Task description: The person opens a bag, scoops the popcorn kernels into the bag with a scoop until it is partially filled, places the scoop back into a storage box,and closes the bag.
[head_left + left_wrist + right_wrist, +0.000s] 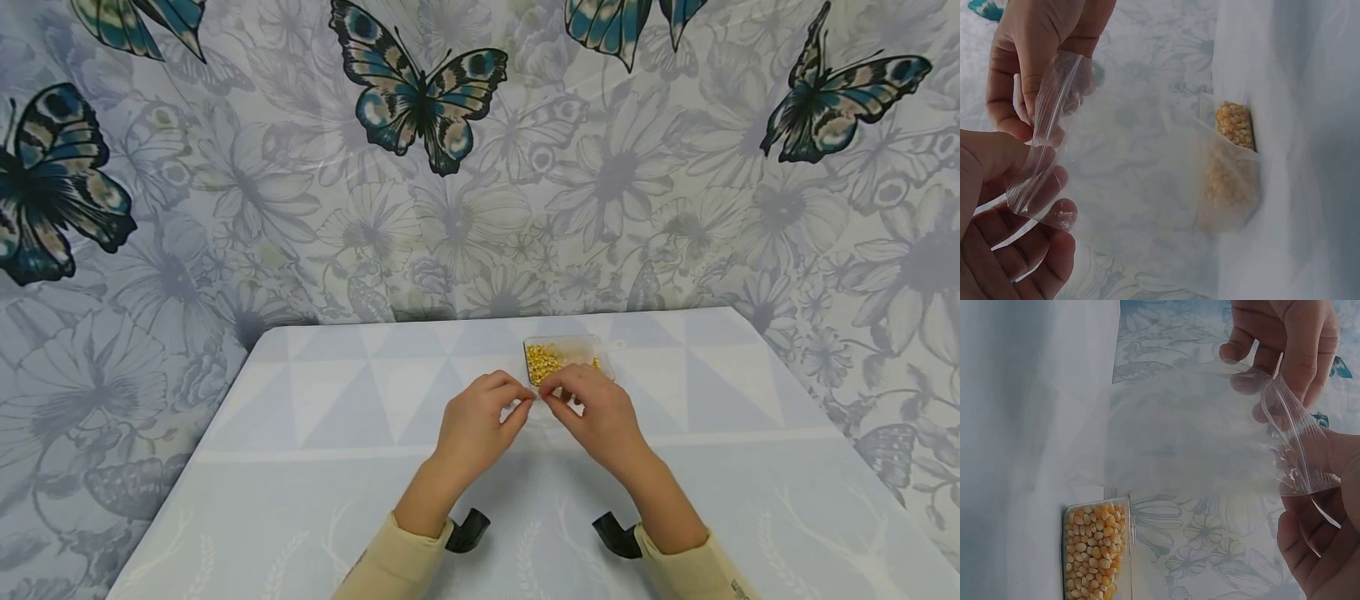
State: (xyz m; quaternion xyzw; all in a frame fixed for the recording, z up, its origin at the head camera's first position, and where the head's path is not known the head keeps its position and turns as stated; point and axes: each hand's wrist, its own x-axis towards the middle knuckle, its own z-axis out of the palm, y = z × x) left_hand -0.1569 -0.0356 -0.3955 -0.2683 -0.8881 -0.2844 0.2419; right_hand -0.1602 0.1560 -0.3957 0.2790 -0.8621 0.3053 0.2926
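Between my two hands hangs a clear zip-lock bag, its ridged seal strip running along the upper edge. My left hand pinches one end of that edge between thumb and fingers. At the other end my right hand pinches the same edge, and the fingertips of both hands nearly meet. I cannot tell whether the seal is parted. Just beyond the hands stands a clear plastic box with yellow corn kernels in it; in the head view the right hand covers part of it.
The table has a pale cloth with triangles and plant drawings. A black curved piece shows at the left cuff, and another black piece at the right cuff. Behind the table hangs a butterfly-and-flower backdrop.
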